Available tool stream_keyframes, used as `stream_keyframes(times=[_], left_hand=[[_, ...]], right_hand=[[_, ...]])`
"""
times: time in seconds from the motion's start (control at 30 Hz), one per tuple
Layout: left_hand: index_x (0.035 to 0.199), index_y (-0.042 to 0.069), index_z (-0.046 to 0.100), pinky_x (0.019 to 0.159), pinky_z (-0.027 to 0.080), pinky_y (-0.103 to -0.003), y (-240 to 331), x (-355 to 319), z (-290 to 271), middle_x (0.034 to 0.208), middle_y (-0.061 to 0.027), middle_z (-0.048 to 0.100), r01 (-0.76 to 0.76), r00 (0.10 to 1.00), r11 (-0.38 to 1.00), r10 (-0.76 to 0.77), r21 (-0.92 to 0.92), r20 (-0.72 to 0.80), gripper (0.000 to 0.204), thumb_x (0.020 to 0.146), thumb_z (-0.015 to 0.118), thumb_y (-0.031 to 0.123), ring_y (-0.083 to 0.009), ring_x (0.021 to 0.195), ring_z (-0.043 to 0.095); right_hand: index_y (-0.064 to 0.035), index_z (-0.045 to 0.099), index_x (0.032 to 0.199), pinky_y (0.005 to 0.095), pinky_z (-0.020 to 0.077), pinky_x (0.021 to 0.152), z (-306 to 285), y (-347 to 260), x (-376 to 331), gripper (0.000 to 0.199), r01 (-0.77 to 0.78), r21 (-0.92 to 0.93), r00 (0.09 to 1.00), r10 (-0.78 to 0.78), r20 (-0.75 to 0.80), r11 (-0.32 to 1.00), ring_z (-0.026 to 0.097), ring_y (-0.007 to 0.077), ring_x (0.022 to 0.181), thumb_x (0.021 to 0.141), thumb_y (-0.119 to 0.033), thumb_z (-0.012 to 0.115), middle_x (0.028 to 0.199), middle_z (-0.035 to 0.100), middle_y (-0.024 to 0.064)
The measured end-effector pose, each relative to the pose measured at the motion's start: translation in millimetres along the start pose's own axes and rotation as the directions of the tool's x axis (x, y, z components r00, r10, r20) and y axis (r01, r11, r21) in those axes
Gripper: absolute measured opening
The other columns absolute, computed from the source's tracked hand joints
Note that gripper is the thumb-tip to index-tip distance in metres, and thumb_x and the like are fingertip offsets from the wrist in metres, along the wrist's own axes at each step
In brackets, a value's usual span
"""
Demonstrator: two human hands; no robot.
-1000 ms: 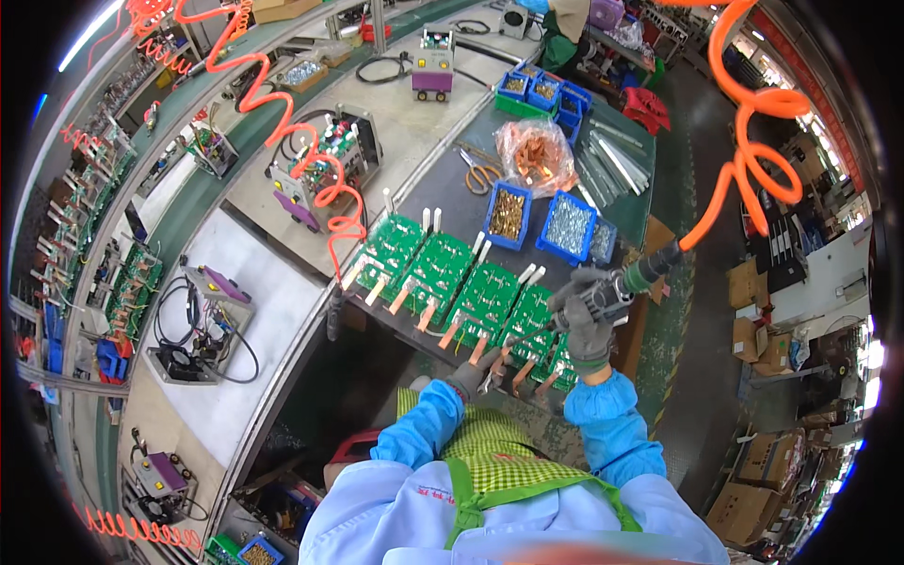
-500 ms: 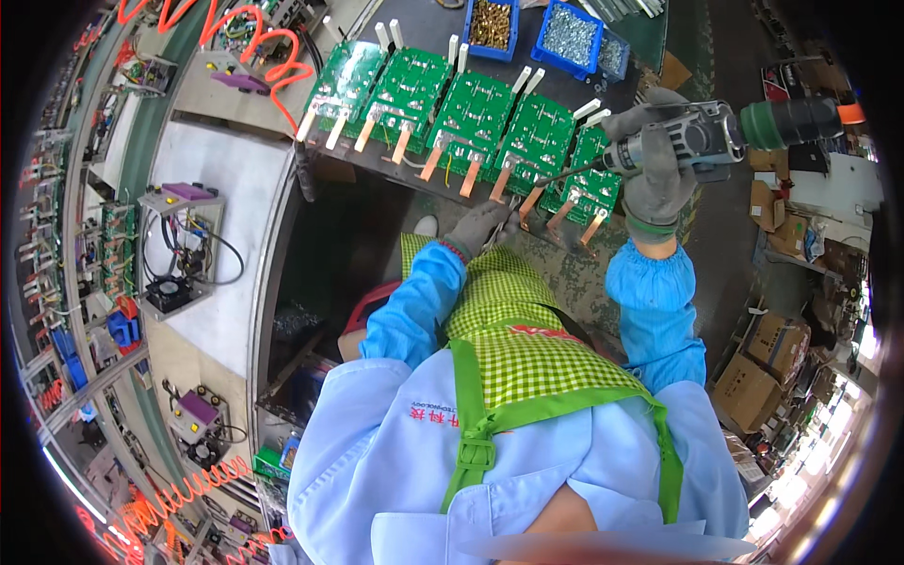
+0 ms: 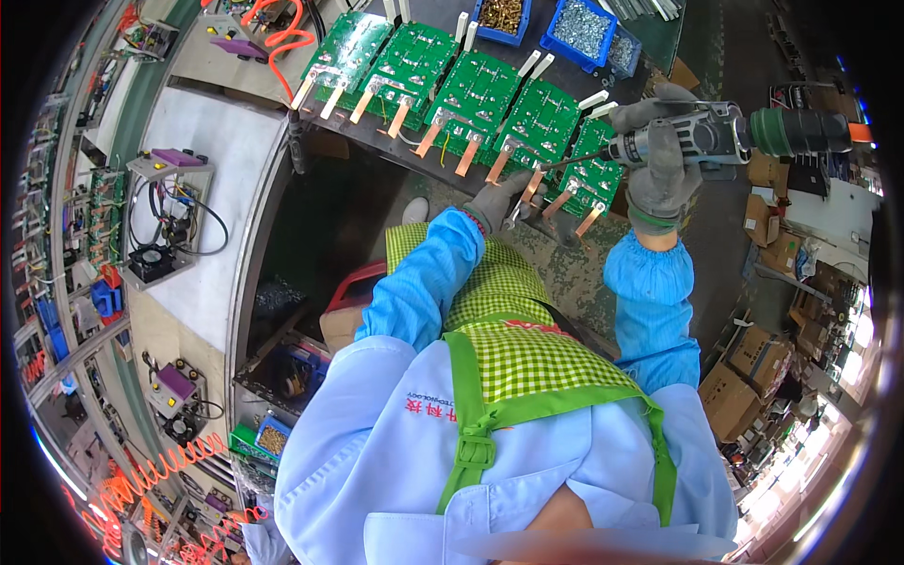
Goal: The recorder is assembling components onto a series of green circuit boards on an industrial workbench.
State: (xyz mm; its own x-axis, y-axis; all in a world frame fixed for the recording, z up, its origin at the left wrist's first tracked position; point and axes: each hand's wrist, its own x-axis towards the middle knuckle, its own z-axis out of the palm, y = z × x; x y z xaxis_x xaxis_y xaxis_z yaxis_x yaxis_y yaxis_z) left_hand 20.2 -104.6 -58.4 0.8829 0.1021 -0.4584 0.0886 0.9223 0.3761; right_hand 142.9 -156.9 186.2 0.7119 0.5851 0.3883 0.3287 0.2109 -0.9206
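A row of green circuit boards [image 3: 476,89] with copper strips [image 3: 468,156] sticking out toward me lies along the near edge of the dark bench. My right hand [image 3: 662,169], in a grey glove, is closed around a grey power screwdriver [image 3: 708,132]. Its long thin bit points left, with the tip at a copper strip on one of the boards toward the right. Beneath that strip is my gloved left hand [image 3: 497,201], its fingers closed on a small silver tool that looks like a wrench [image 3: 514,218]. The gloved fingers partly hide this tool.
Behind the boards stand a blue bin of brass-coloured fasteners [image 3: 499,17] and a blue bin of silver screws [image 3: 578,33]. White posts [image 3: 537,64] rise beside the boards. An orange coiled hose [image 3: 282,42] hangs at the left, near a white-topped bench [image 3: 212,207].
My left hand has moved right and slightly up, in under the strip at the bit's tip. The screwdriver stays in my right hand at nearly the same place. The whole view has shifted slightly.
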Motion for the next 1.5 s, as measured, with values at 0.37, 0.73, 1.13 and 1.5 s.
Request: stream_keyframes(times=[0.37,0.73,1.13,1.5], left_hand=[[0.100,0.006,0.059,0.039,0.031,-0.022,-1,-11,18,0.061,0.0016,0.052,0.031,0.994,0.986,-0.014,0.166,-0.107,0.043,0.092,0.046,0.046,-0.0074,0.049,0.048],[0.109,0.003,0.055,0.053,0.043,-0.025,-10,-3,15,0.085,-0.0035,0.058,-0.109,0.991,0.994,0.110,0.017,-0.074,0.044,0.090,0.053,0.043,-0.0101,0.062,0.049],[0.111,0.006,0.054,0.055,0.045,-0.024,-9,0,12,0.089,-0.0027,0.060,-0.086,0.996,0.996,0.085,-0.027,-0.029,0.035,0.093,0.051,0.036,-0.0087,0.063,0.050],[0.116,0.011,0.054,0.048,0.039,-0.019,-5,-9,-10,0.076,0.0007,0.058,0.098,0.994,0.923,-0.072,0.373,-0.082,0.030,0.093,0.048,0.030,-0.0061,0.057,0.051]], right_hand=[[0.0017,0.051,0.111,0.0331,0.0505,0.068,-4,1,-5,0.043,0.025,-0.066,1.000,-0.024,0.018,0.998,0.062,0.0215,0.073,0.080,-0.027,0.058,0.081,0.062,0.0117],[0.0004,0.055,0.099,0.0305,0.0492,0.065,2,-2,-7,0.033,-0.059,-0.012,0.998,0.059,0.027,0.998,0.061,0.0194,0.070,0.079,-0.025,0.057,0.079,0.063,0.0141],[0.0021,0.053,0.107,0.0327,0.0512,0.064,-9,7,-3,0.042,0.001,-0.013,0.998,-0.001,0.059,1.000,0.062,0.0209,0.070,0.080,-0.030,0.057,0.078,0.063,0.0146],[0.0032,0.049,0.113,0.0331,0.0515,0.069,-36,-23,-6,0.045,0.156,0.038,0.987,-0.154,-0.049,0.987,0.062,0.0207,0.070,0.083,-0.029,0.058,0.078,0.064,0.0122]])
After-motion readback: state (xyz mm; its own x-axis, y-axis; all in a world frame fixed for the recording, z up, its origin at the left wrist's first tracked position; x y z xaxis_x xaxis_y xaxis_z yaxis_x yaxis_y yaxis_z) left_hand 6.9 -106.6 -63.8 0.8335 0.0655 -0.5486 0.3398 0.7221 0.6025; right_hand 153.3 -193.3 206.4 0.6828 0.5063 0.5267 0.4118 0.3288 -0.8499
